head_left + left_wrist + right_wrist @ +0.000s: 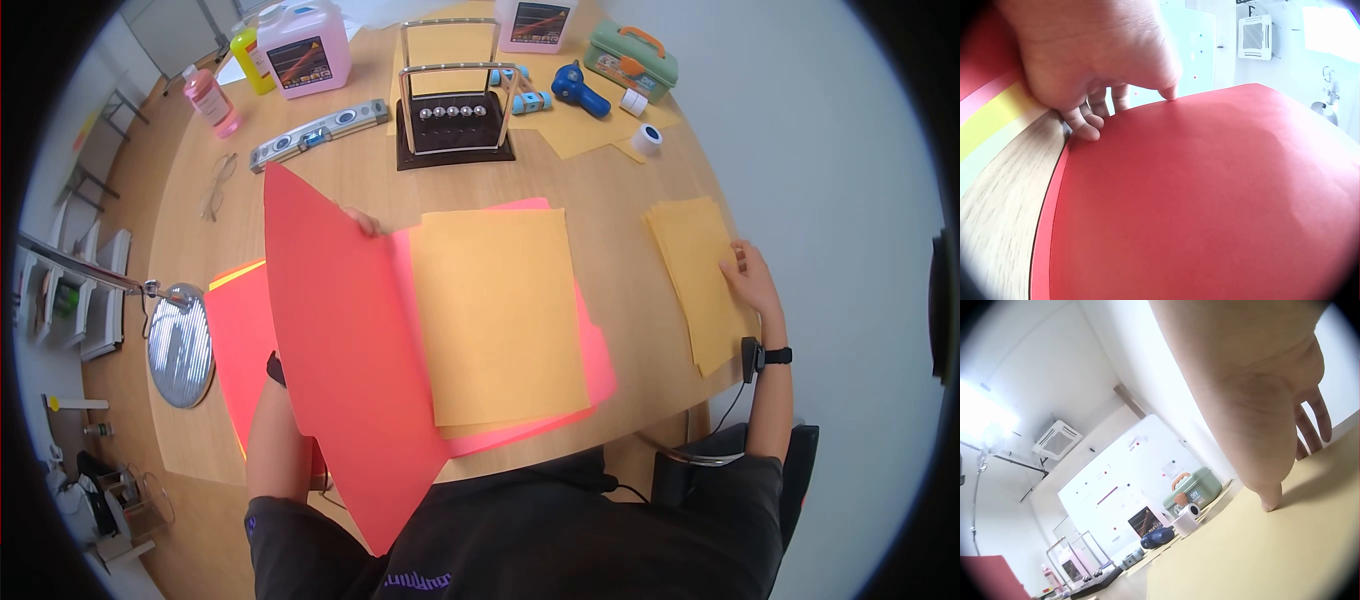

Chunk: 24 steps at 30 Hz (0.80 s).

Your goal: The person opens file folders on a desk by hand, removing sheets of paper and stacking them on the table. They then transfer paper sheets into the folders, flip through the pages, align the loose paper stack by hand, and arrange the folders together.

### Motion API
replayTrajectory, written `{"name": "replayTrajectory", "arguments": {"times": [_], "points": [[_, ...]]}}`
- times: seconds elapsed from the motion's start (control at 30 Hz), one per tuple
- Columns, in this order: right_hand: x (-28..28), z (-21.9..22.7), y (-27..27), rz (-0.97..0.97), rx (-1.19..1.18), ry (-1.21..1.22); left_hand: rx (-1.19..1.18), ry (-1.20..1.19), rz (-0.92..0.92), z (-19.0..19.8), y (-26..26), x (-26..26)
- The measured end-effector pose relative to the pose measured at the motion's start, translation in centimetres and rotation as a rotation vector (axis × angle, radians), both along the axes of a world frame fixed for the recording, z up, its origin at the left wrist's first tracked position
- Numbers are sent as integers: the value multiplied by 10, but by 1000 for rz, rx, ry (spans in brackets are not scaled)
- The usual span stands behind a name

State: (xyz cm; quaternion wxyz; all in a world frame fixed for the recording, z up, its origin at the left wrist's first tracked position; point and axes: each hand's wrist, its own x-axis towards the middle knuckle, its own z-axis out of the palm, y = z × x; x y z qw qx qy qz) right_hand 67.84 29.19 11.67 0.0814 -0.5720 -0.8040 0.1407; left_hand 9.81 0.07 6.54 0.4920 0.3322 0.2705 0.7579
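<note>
A red folder (340,350) lies spread before me, its left cover standing tilted up. My left hand (1097,56) holds that cover by its edge; in the head view most of the hand is hidden behind it, with only some fingers showing over the top. Inside, on pink sheets (598,365), lies a stack of tan paper (505,320). Over to the right, my right hand (752,282) rests at the outer edge of a second tan stack (695,275). In the right wrist view its thumb touches the top sheet, fingers loosely bent.
More red and yellow sheets (228,340) lie under my left arm, near a round metal lamp base (182,345). Farther back stand a Newton's cradle (455,140), a silver spirit level (320,135), pink jugs (305,50), a blue tool (580,92) and a green toolbox (632,62).
</note>
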Motion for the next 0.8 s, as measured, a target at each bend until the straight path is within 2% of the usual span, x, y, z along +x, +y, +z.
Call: {"name": "replayTrajectory", "arguments": {"times": [0.07, 0.13, 0.23, 0.3, 0.37, 0.43, 0.53, 0.67, 0.73, 0.8], "points": [[-8, 6, -6, -33, -24, -23, 19, -4, 11, -1, 1, 1], [-13, 8, -11, 38, 315, -229, 38, -7, 23, -2, -2, 1], [-68, 30, -43, 87, 444, -225, -94, 10, 70, 52, -18, 24], [-108, 32, -70, 286, 397, -86, -115, 15, 86, 58, -20, 27], [-161, 40, -107, 319, 65, 152, -143, 16, 91, 62, -22, 29], [-191, 28, -122, 448, -84, 142, -167, 14, 89, 64, -23, 29], [-232, 12, -139, 561, 9, 140, -195, 16, 94, 66, -24, 30], [-249, -4, -142, 651, 114, 109, -216, 65, 87, 46, -20, 12], [-244, -18, -139, 685, 121, 54, -201, 334, 112, 43, -19, 9], [-244, -18, -142, 680, 107, 60, -143, 242, 129, -2, -5, -3]]}}
